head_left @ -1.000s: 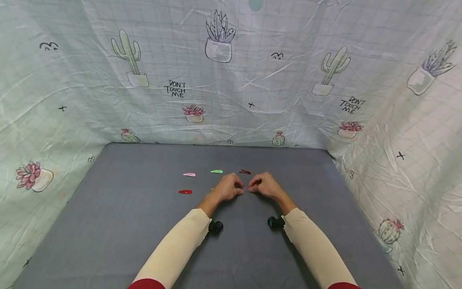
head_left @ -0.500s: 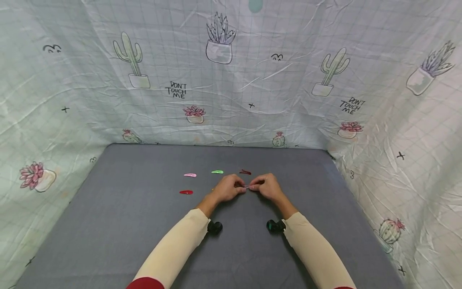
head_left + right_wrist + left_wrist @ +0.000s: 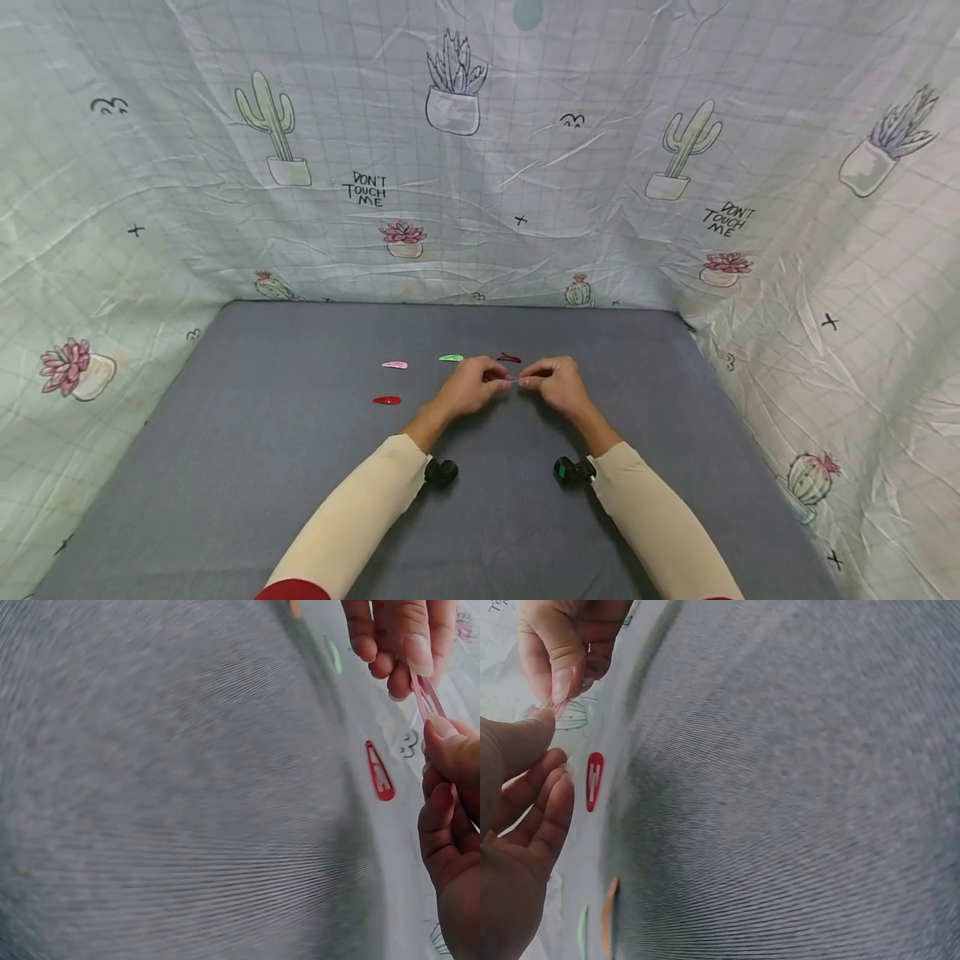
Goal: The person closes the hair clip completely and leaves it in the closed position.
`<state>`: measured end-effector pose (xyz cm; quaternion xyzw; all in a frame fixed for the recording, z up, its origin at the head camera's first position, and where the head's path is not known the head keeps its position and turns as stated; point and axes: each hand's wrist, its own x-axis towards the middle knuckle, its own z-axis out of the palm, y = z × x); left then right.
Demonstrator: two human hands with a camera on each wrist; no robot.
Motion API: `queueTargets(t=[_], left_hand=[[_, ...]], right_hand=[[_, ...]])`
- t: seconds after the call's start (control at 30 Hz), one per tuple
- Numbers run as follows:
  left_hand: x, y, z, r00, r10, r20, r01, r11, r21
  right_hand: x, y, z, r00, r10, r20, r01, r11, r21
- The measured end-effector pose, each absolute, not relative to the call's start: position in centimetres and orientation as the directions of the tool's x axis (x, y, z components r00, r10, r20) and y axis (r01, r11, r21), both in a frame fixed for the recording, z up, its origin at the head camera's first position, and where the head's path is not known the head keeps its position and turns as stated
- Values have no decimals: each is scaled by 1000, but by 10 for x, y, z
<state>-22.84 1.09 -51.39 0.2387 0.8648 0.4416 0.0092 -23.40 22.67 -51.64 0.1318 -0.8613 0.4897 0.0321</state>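
Between both hands, raised in front of the person, is a pink snap hair clip [image 3: 425, 697], its two arms parted in the right wrist view. The left hand [image 3: 467, 387] pinches one end of it between thumb and fingers, and the right hand [image 3: 558, 385] pinches the other end. The fingertips cover much of the clip. Just beyond the hands a dark red hair clip [image 3: 509, 358] lies on the table. A green hair clip [image 3: 451, 358] lies behind the left hand. An orange hair clip [image 3: 610, 919] shows in the left wrist view; in the head view the left hand hides it.
Left of the hands lie a light pink hair clip [image 3: 394, 365] and a bright red one [image 3: 387, 401]. The table [image 3: 262, 467] has a grey cloth cover. Behind and beside it hangs a cactus-print curtain [image 3: 480, 183].
Both hands have shifted slightly away from the person with the pink hair clip still pinched between them. The bit of orange beside the left hand has gone out of sight.
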Motion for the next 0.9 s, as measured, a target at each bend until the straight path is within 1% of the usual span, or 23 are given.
queueTargets(t=[0.13,0.4,0.9], left_hand=[[-227,10,-507,-888,405,219,414,494,765],[-224,9,-494,-876,414,248,442,480,758],[-218,8,-466,-858,406,314,483,431,762]], right_hand=[[-234,227,-507,-954,-197,225,-293,464,-836],[-229,226,-490,-946,-189,264,-322,454,-830],[-224,225,-463,-940,-181,289,-340,420,-842]])
